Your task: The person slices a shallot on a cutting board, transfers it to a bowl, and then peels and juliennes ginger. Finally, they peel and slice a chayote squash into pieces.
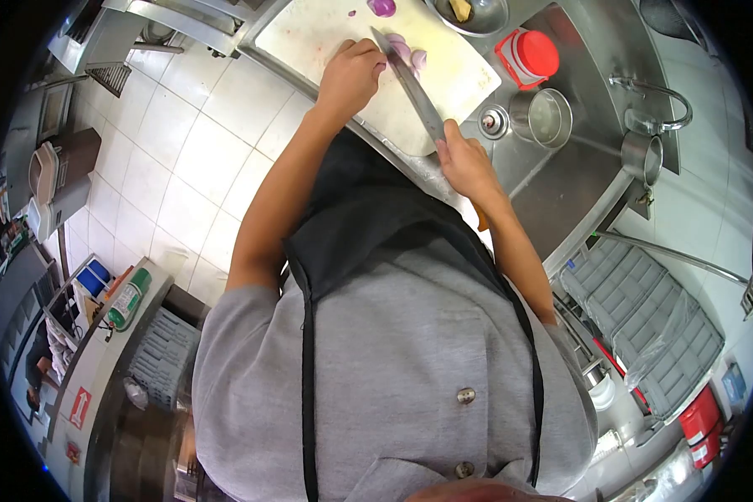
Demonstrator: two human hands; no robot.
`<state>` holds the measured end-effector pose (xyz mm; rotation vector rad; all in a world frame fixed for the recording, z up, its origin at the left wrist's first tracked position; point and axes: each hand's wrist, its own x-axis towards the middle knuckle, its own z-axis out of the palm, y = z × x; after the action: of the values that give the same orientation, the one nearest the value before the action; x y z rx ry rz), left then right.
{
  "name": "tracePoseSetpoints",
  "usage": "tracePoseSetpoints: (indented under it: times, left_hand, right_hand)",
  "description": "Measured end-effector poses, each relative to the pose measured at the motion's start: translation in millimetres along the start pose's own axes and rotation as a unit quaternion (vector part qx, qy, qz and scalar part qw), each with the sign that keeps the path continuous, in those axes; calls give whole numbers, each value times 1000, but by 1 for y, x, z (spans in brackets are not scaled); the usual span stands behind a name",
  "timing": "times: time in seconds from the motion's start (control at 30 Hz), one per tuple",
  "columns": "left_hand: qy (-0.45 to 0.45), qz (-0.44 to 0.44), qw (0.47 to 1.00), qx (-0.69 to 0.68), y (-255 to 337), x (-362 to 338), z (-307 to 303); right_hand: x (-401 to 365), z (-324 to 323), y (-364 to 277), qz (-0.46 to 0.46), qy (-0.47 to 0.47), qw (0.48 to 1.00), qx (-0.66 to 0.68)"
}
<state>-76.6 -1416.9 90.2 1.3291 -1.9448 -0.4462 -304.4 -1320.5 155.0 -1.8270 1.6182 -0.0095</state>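
Note:
A white cutting board (309,38) lies on the steel counter ahead of me. My left hand (351,75) presses down on peeled purple shallots (410,54) on the board, fingers curled. My right hand (467,163) is closed around the handle of a long knife (412,88). The blade points away from me and rests against the shallots beside my left fingers. Another purple shallot piece (382,7) sits at the board's far edge.
Right of the board stand a steel bowl (470,12), a red-lidded container (529,57) and a steel cup (544,117). Beyond them is a sink basin (560,192) with a tap (657,92) and a steel mug (642,155). White floor tiles (184,142) lie left.

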Motion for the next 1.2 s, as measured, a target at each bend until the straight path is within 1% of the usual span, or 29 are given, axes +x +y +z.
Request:
tracePoseSetpoints:
  times: [0.03, 0.07, 0.1, 0.13, 0.17, 0.2, 0.23, 0.3, 0.33, 0.4, 0.47, 0.53, 0.6, 0.63, 0.7, 0.83, 0.93, 1.0, 1.1, 1.2]
  left_hand:
    - [-18, -2, 1000, 14, 2, 4, -1]
    - [-18, 1, 1000, 13, 3, 5, -3]
    - [-29, -27, 999, -5, 5, 4, -9]
    - [-39, -55, 997, -23, 6, 5, -13]
    - [-39, -54, 997, -24, 3, 5, -13]
    - [-42, -30, 999, -15, 0, 4, -14]
    - [-44, -7, 999, -5, -2, 3, -14]
    - [-56, -10, 998, 0, -4, 4, -14]
    - [-69, -11, 998, 4, -4, 5, -14]
    - [-67, -12, 998, 1, -5, 7, -15]
    - [-67, -11, 998, -3, -3, 5, -15]
    - [-58, -26, 998, -16, -4, 4, -16]
    - [-54, -26, 998, -7, -5, 3, -16]
    - [-51, -28, 998, 1, -5, 3, -15]
    - [-42, -28, 999, -5, -6, 1, -14]
    - [-35, -10, 999, -3, -6, 0, -16]
    - [-31, -19, 999, -16, -8, -1, -16]
    - [-29, -25, 999, -15, -9, -1, -15]
    - [-25, -30, 999, -16, -9, -4, -12]
    - [-21, -29, 999, -5, -9, -7, -12]
  right_hand:
    - [-2, -2, -2, 1, 2, 1000, 1]
    - [-4, -4, -5, -3, 2, 999, -32]
    - [-6, -6, -10, -5, 2, 998, -64]
    - [-7, -11, -15, -3, 5, 998, -64]
    - [-9, -15, -21, 14, -17, 996, -90]
    - [-12, -17, -26, 30, -41, 992, -116]
    - [-16, -18, -28, 29, -43, 992, -116]
    - [-20, -17, -32, 27, -46, 988, -145]
    - [-20, -15, -31, 26, -47, 988, -145]
    - [-19, -6, -26, -6, 3, 994, -109]
    - [-11, 5, -21, -7, 7, 994, -110]
    - [-7, 3, -25, -12, 17, 993, -113]
    - [-12, -4, -30, -2, -6, 991, -137]
    - [-15, -8, -32, -3, -6, 990, -138]
    - [-20, -11, -36, 14, -35, 990, -138]
    - [-9, 3, -30, -2, -18, 994, -107]
    - [-4, 3, -32, -6, 6, 994, -107]
    - [-10, -7, -34, 14, -24, 996, -90]
    - [-21, -9, -34, 16, -26, 996, -86]
    - [-7, 6, -26, -2, -11, 998, -64]
